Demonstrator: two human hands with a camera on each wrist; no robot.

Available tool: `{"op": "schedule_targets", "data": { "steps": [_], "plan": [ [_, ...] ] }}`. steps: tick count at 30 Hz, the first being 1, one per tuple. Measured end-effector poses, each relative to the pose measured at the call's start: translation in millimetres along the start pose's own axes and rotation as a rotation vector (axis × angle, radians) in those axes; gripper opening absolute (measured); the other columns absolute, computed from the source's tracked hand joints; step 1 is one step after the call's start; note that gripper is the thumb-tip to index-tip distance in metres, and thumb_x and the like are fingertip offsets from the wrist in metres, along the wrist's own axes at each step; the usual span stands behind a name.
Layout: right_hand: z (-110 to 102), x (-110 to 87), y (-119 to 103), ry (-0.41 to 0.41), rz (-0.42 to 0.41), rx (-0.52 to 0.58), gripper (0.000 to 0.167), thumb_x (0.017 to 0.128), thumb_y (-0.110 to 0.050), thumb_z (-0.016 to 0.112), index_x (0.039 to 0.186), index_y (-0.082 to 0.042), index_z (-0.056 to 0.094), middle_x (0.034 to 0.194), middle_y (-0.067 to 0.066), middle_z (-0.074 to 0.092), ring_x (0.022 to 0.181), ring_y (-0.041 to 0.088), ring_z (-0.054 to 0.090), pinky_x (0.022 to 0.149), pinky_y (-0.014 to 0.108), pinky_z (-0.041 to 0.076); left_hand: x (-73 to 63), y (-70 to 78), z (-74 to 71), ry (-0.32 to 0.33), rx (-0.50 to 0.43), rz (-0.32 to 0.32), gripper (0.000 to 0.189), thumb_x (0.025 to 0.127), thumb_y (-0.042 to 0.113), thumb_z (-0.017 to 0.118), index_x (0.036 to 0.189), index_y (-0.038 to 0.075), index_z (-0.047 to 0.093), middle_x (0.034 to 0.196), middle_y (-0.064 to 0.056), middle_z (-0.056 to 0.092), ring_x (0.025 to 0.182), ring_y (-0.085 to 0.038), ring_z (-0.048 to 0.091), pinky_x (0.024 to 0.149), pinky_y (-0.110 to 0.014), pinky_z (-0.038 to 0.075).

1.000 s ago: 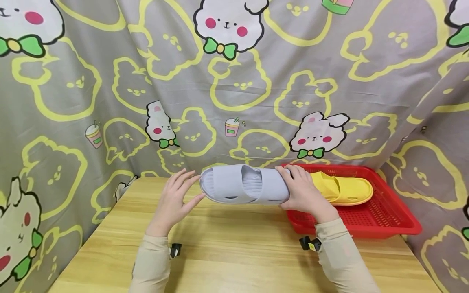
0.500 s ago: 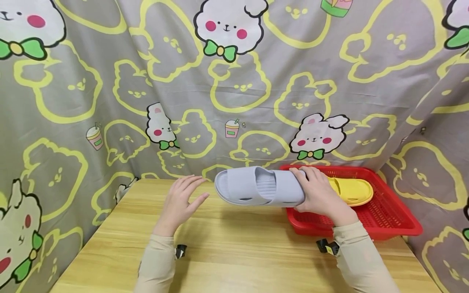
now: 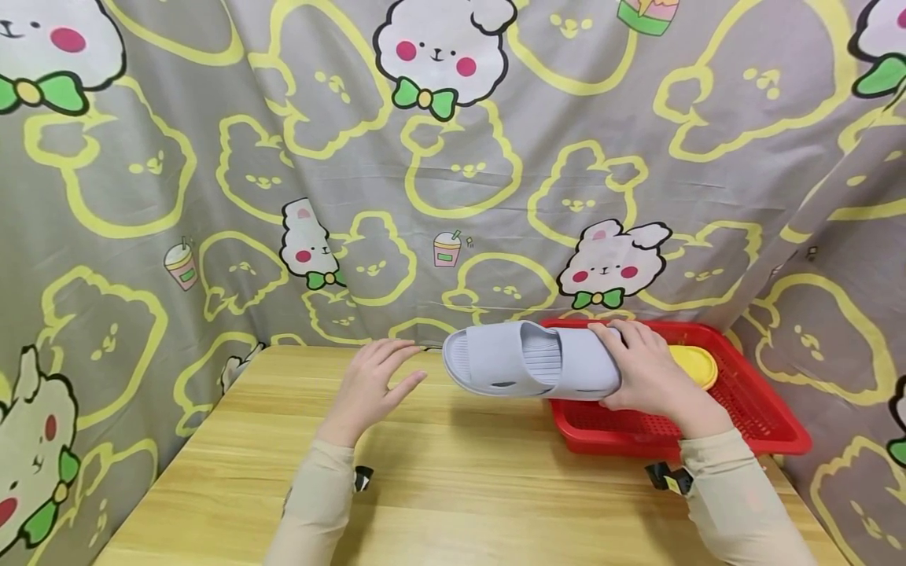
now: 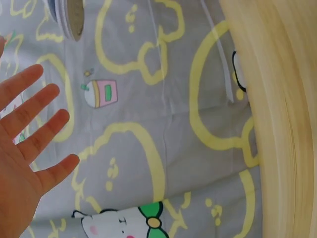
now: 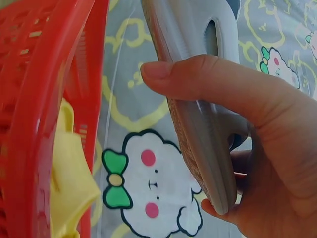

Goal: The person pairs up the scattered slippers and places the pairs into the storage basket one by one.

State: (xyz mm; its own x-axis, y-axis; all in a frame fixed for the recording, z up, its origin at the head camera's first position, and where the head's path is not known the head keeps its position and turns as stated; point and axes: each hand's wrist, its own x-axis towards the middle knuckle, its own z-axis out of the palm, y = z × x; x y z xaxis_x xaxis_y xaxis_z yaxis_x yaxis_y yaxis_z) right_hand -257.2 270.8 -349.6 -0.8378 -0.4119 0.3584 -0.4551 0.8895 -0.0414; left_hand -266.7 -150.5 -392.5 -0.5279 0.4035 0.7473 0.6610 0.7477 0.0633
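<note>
A light grey slipper is held in the air above the table, its length running left to right. My right hand grips its right end; in the right wrist view the thumb presses along one side of the slipper and the fingers go behind it. My left hand hovers just left of the slipper, apart from it, fingers stretched. In the left wrist view the left hand has spread fingers and holds nothing, and a piece of the slipper shows at the top.
A red plastic basket stands at the right of the wooden table, partly behind the right hand. Inside lies a yellow slipper, mostly hidden in the head view. A patterned curtain hangs behind and at both sides.
The right hand has carried the grey slipper to the right, over the basket's left edge. The left hand has come off the slipper's left end and also shifted right.
</note>
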Motion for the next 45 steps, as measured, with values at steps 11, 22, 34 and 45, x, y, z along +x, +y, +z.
{"op": "schedule_targets", "data": {
  "steps": [11, 22, 34, 45],
  "plan": [
    [-12.3, -17.1, 27.2, -0.037, 0.025, -0.011, 0.110, 0.049, -0.030, 0.094, 0.141, -0.010, 0.038, 0.131, 0.023, 0.044, 0.123, 0.045, 0.034, 0.094, 0.069, 0.036, 7.6, 2.4, 13.6, -0.109, 0.030, 0.013, 0.049, 0.094, 0.053, 0.054, 0.128, 0.019, 0.064, 0.127, -0.003, 0.064, 0.122, -0.028, 0.056, 0.105, -0.051, 0.042],
    [-20.3, -23.5, 47.9, -0.040, 0.012, -0.030, 0.109, 0.048, -0.031, 0.095, 0.139, -0.010, 0.039, 0.125, 0.020, 0.046, 0.118, 0.042, 0.037, 0.089, 0.067, 0.039, 23.4, 7.2, 25.7, -0.109, 0.096, 0.153, 0.053, 0.097, 0.059, 0.045, 0.125, 0.019, 0.064, 0.128, -0.003, 0.063, 0.123, -0.028, 0.055, 0.106, -0.048, 0.041],
    [-27.2, -27.1, 63.4, -0.066, 0.023, -0.048, 0.108, 0.049, -0.032, 0.094, 0.139, -0.010, 0.040, 0.127, 0.021, 0.045, 0.118, 0.042, 0.035, 0.089, 0.067, 0.037, 39.4, 7.6, 31.8, -0.132, 0.205, 0.229, 0.053, 0.095, 0.059, 0.047, 0.125, 0.019, 0.064, 0.123, -0.004, 0.065, 0.118, -0.026, 0.057, 0.105, -0.051, 0.041],
    [-33.4, -38.2, 81.4, -0.039, 0.033, -0.053, 0.111, 0.045, -0.031, 0.096, 0.138, -0.010, 0.040, 0.129, 0.024, 0.045, 0.117, 0.044, 0.034, 0.087, 0.067, 0.037, 48.8, 13.8, 46.7, -0.223, 0.202, 0.202, 0.056, 0.092, 0.057, 0.053, 0.135, 0.022, 0.057, 0.134, -0.007, 0.060, 0.125, -0.031, 0.055, 0.106, -0.056, 0.039]
  ]
}}
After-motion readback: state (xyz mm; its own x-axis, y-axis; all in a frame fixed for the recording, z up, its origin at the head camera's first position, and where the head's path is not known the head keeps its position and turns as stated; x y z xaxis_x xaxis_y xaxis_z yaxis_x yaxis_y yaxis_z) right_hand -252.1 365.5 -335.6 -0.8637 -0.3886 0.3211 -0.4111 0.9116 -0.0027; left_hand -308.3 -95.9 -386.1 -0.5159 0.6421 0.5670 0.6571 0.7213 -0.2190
